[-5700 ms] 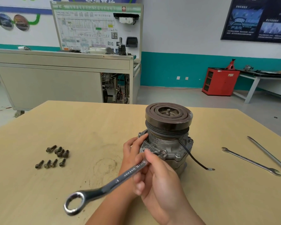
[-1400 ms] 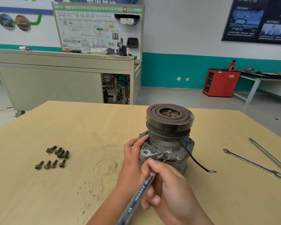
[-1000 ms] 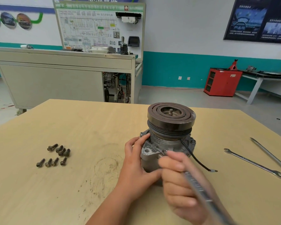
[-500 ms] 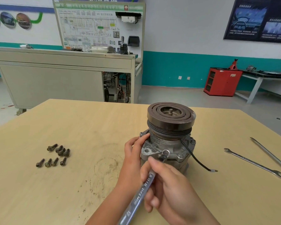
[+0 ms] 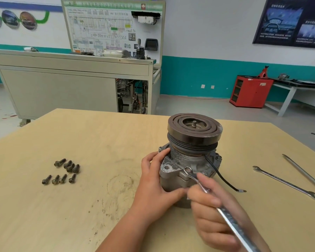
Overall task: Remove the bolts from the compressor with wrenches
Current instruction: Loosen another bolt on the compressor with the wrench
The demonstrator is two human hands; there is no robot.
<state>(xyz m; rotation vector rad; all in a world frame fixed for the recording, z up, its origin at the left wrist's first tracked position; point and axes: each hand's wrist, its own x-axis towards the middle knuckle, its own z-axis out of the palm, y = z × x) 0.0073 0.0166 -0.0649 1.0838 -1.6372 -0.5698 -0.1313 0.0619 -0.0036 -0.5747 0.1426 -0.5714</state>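
Observation:
A grey compressor (image 5: 189,160) with a dark pulley on top stands upright on the wooden table (image 5: 98,142). My left hand (image 5: 153,184) grips its left side, fingers curled round the housing. My right hand (image 5: 215,211) holds a silver wrench (image 5: 225,215); the wrench's ring end sits on a bolt (image 5: 188,169) on the front flange, and its handle runs down to the right. Several removed bolts (image 5: 64,171) lie loose on the table at the left.
Two more wrenches (image 5: 285,182) lie on the table at the right. A black wire (image 5: 222,177) hangs from the compressor toward them. Beyond the table stand a grey training bench, a red cabinet and a white side table.
The wrench handle has swung from pointing down-left to pointing down-right around the front bolt, my right hand moving with it. My left hand has stayed on the compressor.

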